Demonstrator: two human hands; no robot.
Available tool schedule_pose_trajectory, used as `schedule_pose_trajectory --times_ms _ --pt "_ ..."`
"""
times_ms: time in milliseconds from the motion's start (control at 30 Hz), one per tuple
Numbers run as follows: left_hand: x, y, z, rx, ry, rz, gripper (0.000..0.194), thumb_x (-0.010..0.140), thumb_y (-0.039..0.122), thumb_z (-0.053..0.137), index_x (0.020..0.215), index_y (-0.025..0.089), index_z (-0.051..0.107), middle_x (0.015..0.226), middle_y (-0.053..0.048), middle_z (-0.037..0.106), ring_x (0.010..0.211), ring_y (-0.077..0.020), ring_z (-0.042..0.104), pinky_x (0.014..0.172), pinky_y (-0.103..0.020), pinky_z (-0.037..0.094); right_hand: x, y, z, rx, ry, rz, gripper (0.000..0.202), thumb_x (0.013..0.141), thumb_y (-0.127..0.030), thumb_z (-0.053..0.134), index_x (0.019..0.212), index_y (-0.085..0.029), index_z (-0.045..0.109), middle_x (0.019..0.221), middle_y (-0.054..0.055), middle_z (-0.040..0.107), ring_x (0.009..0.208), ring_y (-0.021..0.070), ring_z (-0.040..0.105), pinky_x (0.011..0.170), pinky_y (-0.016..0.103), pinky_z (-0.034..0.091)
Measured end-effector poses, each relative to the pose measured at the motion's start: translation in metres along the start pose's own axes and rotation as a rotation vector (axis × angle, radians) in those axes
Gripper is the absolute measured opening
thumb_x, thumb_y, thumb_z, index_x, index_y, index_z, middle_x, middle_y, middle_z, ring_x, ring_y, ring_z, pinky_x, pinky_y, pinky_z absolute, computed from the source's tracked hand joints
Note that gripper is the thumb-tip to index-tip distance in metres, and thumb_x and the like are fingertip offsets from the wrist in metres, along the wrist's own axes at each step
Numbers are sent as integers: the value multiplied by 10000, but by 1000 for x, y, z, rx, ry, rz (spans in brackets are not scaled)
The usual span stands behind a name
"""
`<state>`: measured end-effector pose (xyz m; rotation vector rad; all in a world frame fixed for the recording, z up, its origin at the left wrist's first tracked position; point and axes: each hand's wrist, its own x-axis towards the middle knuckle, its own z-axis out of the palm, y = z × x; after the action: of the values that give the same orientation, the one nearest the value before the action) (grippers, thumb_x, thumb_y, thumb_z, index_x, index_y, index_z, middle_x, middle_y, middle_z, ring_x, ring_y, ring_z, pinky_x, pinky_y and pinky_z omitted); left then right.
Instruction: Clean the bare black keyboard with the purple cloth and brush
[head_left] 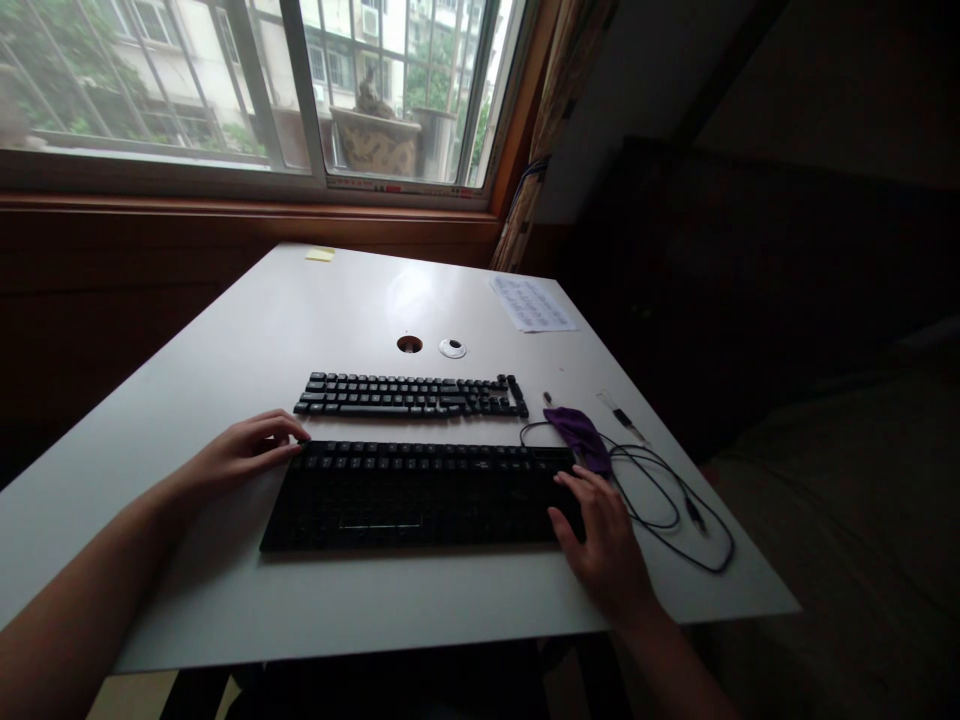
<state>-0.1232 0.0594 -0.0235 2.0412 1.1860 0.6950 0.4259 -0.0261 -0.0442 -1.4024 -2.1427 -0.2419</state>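
Note:
A black keyboard (420, 505) lies in front of me, with keycaps on its back two rows and a bare dark area across the front. My left hand (251, 447) is at its back left corner, thumb and fingertips pinched on a small dark keycap (302, 441). Fingers spread, my right hand (596, 530) rests on the keyboard's right end. Just behind the keyboard, several loose black keycaps (405, 396) are laid out in rows like a second keyboard. A purple cloth (579, 438) lies by the back right corner, near my right fingertips.
A black cable (679, 480) loops over the white table (210, 350) at right. Nearby lies a small wire-ended tool (622, 418). Farther back are a round hole (409, 344), a white ring cover (452, 348), printed sheets (534, 305) and a yellow note (320, 254).

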Motion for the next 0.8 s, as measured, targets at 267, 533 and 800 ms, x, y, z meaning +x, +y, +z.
schedule_pose_trajectory --times_ms 267,533,800 --pt "0 -5 0 -3 -13 16 256 1005 423 607 1123 220 707 1103 -83 666 894 -184 638 784 -263 548 0 -1 -1 -3 6 -6 568 994 -336 589 1529 -265 411 1346 112 642 1368 336 518 1141 597 446" --pt "-1 -4 0 -2 -9 14 272 1001 438 611 1124 219 714 1118 -88 669 906 -189 645 800 -274 556 0 -2 -1 -2 -35 5 596 1009 -339 561 1567 -276 362 1433 96 608 1427 339 469 1173 616 411" --pt "0 -2 -1 7 -6 14 273 999 447 610 1108 222 717 1106 -75 671 898 -183 647 791 -263 550 1 -2 -1 8 -4 9 581 1001 -332 579 1547 -271 387 1398 108 623 1417 342 477 1159 617 423"
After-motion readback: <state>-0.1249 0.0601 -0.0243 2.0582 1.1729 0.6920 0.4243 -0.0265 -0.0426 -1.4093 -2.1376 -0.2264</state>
